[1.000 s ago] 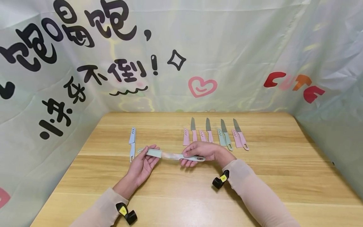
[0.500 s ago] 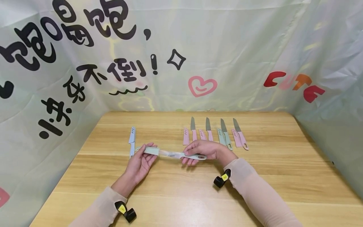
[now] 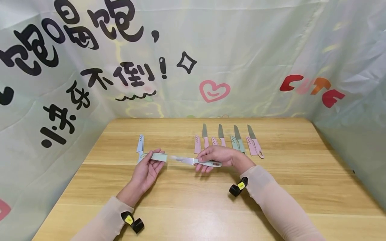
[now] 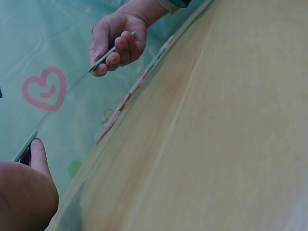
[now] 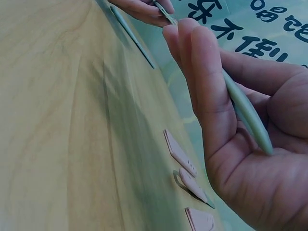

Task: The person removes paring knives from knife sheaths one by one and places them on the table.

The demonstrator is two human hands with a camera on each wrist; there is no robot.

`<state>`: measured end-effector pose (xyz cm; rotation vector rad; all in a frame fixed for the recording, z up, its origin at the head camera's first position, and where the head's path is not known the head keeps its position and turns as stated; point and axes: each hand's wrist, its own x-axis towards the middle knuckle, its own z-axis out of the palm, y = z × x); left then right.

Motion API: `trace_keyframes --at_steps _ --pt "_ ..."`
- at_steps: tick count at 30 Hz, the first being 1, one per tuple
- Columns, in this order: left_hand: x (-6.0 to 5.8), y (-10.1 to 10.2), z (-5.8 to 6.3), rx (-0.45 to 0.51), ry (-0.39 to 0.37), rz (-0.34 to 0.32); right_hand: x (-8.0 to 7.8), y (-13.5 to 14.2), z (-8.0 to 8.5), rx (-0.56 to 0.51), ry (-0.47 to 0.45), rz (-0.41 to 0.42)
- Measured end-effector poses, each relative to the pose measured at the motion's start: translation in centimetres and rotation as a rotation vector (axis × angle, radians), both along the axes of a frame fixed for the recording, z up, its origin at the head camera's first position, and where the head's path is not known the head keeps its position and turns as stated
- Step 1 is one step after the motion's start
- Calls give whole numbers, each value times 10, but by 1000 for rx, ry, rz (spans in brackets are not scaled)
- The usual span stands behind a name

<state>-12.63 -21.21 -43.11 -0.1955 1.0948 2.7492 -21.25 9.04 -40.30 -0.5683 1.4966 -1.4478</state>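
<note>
My left hand (image 3: 147, 172) pinches a pale green knife sheath (image 3: 159, 157) between thumb and fingers above the table. To its right, my right hand (image 3: 218, 157) grips the green handle (image 5: 248, 113) of a knife (image 3: 209, 163). The bare blade (image 3: 185, 160) points left at the sheath's mouth, its tip blurred and close to that mouth; whether it is fully outside I cannot tell. A light blue sheathed knife (image 3: 140, 144) lies behind my left hand, its handle partly hidden.
Behind my right hand lie several unsheathed knives with sheaths beside them: pink knives (image 3: 257, 144), a green knife (image 3: 238, 134), pink sheaths (image 3: 197, 144) and a green sheath (image 3: 234, 143). A printed cloth (image 3: 256, 50) surrounds the wooden table (image 3: 193, 207).
The knife has slid rightward out of the sheath, baring more blade. My left hand has shifted slightly left and up, my right hand slightly right and up.
</note>
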Motion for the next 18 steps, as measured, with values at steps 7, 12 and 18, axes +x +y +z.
trace_keyframes --at_steps 7,12,18 --pt "-1 1 3 -9 -40 -1 0 0 2 -26 13 -20" --pt "-2 3 8 -42 -78 3 1 1 4 -36 8 -59" --pt "-4 1 12 -51 -95 -28 0 1 6 -22 30 -110"
